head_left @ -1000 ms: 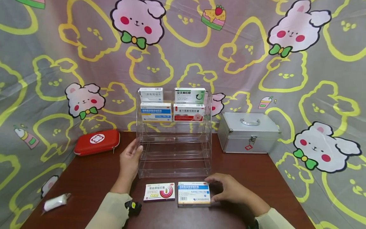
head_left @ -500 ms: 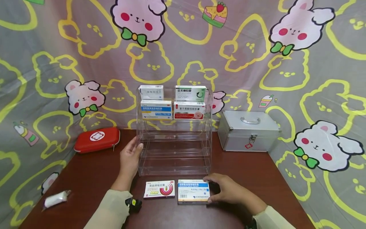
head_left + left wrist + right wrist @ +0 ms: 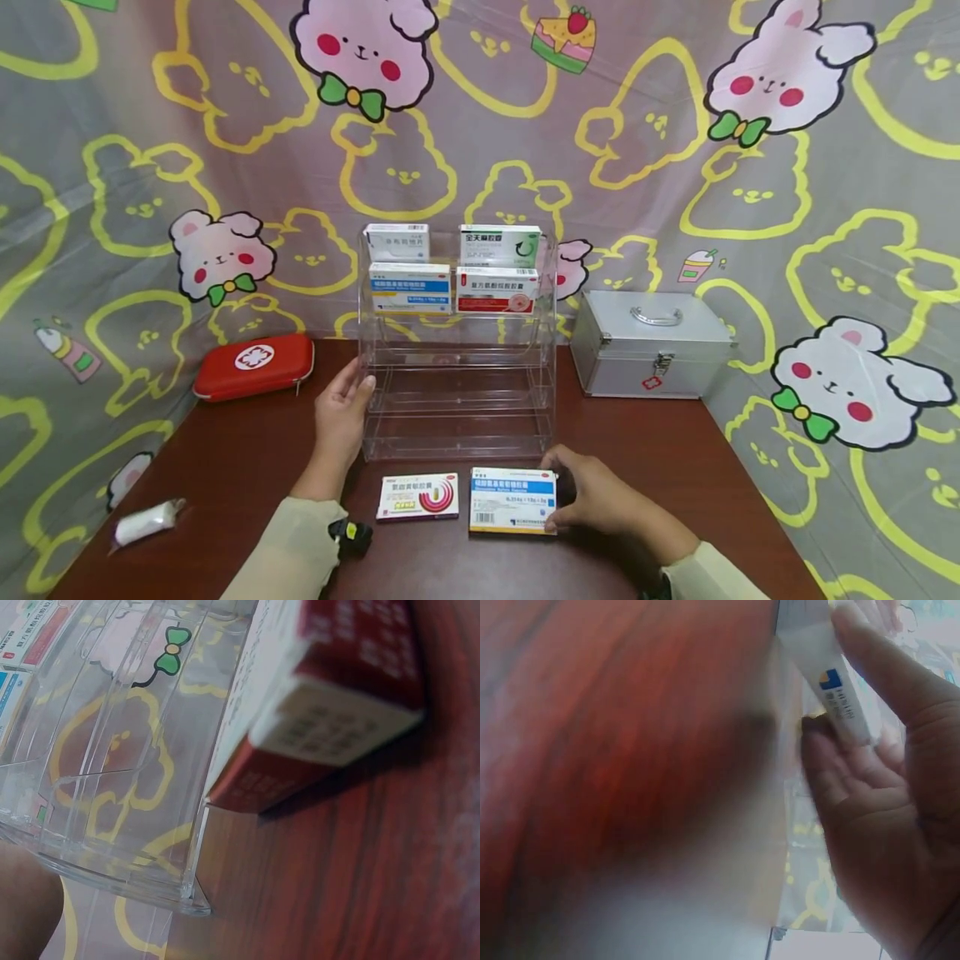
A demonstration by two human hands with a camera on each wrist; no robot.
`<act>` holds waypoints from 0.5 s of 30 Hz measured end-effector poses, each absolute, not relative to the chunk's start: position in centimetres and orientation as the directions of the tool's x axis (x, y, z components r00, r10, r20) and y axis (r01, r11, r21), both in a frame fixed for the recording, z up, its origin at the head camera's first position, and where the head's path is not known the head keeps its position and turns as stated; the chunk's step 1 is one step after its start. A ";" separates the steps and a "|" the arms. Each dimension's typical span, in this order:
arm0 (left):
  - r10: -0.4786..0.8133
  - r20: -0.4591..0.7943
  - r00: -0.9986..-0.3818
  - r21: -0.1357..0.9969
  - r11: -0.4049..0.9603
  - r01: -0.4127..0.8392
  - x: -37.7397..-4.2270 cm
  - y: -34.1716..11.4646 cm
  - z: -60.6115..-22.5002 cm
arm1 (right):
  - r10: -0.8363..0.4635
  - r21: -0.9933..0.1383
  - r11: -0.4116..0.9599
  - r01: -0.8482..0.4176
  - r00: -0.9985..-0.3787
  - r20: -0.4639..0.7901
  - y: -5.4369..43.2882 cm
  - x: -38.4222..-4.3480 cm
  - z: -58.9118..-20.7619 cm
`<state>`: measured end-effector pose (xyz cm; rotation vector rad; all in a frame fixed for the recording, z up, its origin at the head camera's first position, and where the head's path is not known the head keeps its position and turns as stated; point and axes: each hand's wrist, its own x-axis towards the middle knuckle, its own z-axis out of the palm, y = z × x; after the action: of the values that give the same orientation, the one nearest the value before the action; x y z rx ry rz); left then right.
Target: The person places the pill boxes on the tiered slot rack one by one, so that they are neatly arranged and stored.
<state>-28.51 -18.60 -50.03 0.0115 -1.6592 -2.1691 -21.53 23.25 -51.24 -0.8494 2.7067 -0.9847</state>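
Observation:
My left hand [image 3: 343, 408] grips the left side of a clear acrylic display rack [image 3: 457, 450], thumb at the front edge and fingers behind. In front of the rack, my right hand [image 3: 600, 496] pinches a white-and-blue medicine box [image 3: 513, 500] by its right end. The right wrist view has thumb and fingers on either side of that medicine box [image 3: 840, 697]. Just left of it lies a white medicine box with a red curved logo [image 3: 417, 497], seen close up as a box with dark red sides [image 3: 330, 727] in the left wrist view.
The rack's upper tiers hold several boxes, including a red-and-white one [image 3: 496, 292] and a green-and-white one [image 3: 499, 247]. A red zip case [image 3: 255, 367] lies back left, a silver metal case [image 3: 652, 346] back right. A white wrapped roll [image 3: 146, 523] lies at the left.
The white-and-blue box has tilted up a little and shifted slightly right in my right hand. My left hand stays on the rack. The head view has tipped slightly.

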 end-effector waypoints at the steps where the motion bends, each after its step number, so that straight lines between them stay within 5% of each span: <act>1: -0.325 0.237 -0.916 0.927 -0.206 0.313 -28.5 -18.6 -50.0 | -0.544 -0.658 0.608 -0.445 -0.837 0.063 23.2 -21.5 -51.2; 15: -0.336 0.245 -0.909 0.920 -0.216 0.328 -28.5 -18.5 -49.8 | -0.408 -0.850 0.378 -0.366 -0.890 0.202 22.0 -22.4 -48.2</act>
<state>-28.51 -18.49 -49.80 0.0095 -1.6350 -2.1647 -22.44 22.03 -48.23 -0.7231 2.5730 -1.5701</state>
